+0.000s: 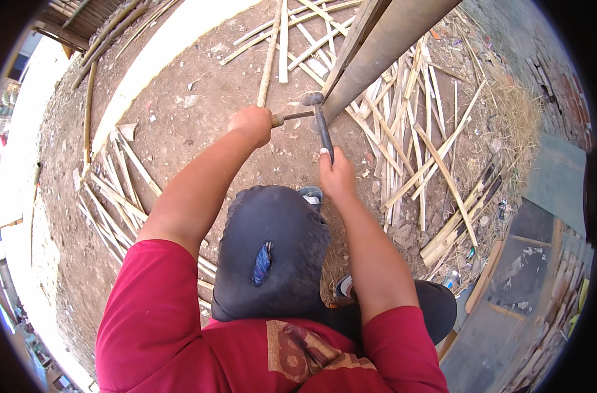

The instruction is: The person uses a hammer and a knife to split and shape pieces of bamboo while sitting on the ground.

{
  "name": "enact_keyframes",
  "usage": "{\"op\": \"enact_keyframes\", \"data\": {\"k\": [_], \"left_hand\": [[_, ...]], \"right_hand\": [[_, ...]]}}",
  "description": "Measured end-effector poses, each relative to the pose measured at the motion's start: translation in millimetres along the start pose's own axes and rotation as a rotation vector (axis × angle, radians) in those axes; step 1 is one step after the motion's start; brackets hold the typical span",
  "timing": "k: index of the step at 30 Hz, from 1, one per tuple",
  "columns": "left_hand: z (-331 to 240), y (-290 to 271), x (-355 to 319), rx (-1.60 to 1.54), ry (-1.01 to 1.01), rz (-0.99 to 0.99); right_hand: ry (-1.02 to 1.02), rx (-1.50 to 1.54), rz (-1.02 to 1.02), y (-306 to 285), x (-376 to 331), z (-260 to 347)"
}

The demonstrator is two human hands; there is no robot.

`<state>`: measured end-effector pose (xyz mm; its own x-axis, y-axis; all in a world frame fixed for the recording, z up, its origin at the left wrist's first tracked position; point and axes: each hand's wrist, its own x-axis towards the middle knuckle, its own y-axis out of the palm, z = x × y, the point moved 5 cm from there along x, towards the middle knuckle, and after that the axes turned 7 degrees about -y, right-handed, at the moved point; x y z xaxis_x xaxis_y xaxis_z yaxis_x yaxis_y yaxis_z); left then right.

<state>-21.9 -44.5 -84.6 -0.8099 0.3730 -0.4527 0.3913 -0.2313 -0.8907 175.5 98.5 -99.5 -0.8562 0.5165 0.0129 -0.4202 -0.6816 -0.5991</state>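
Observation:
My left hand [251, 126] is closed around the wooden handle of a chisel [297, 116]. Its metal shaft points right, its far end at or close to the lower part of a thick brown wooden post [393, 39]; whether they touch is hard to tell. A long split runs along the post. In my right hand [338, 174] is the dark handle of a hammer [323, 128]. The hammer's head [313, 99] is up by the chisel's shaft and the post's left edge. A thin pole [270, 62] runs away beyond my left hand.
Split bamboo strips [403, 118] lie heaped right of the post, with another pile [118, 190] at the left. Thicker bamboo pieces [459, 219] are on the right. My bent knee [272, 236] is below my hands. Boards [524, 262] and a brick wall [564, 98] edge the right side.

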Motion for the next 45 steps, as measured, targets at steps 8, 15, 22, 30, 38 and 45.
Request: {"op": "enact_keyframes", "data": {"k": [8,15,22,30,38,45], "left_hand": [[-0.7,-3.6,-7.5,-0.027,-0.01,0.004],[-2.9,-4.5,-5.0,-0.032,-0.013,0.05],[0.4,5.0,-5.8,-0.051,-0.019,0.045],[1.6,0.1,-4.6,-0.046,-0.031,0.05],[8.0,-2.2,10.9,-0.015,-0.035,0.07],[11.0,-13.7,22.4,-0.03,-0.035,0.063]], "right_hand": [[0.025,-0.09,0.064,5.3,-6.6,-12.6],[0.022,-0.017,0.012,15.0,-20.0,-12.4],[-0.101,0.115,-0.059,-13.7,-6.1,10.1],[-0.085,0.07,0.014,-10.2,-5.2,13.5],[0.037,-0.044,0.064,-4.5,-14.8,-39.9],[0.026,-0.214,-0.034,-103.9,-9.6,-91.9]]}}
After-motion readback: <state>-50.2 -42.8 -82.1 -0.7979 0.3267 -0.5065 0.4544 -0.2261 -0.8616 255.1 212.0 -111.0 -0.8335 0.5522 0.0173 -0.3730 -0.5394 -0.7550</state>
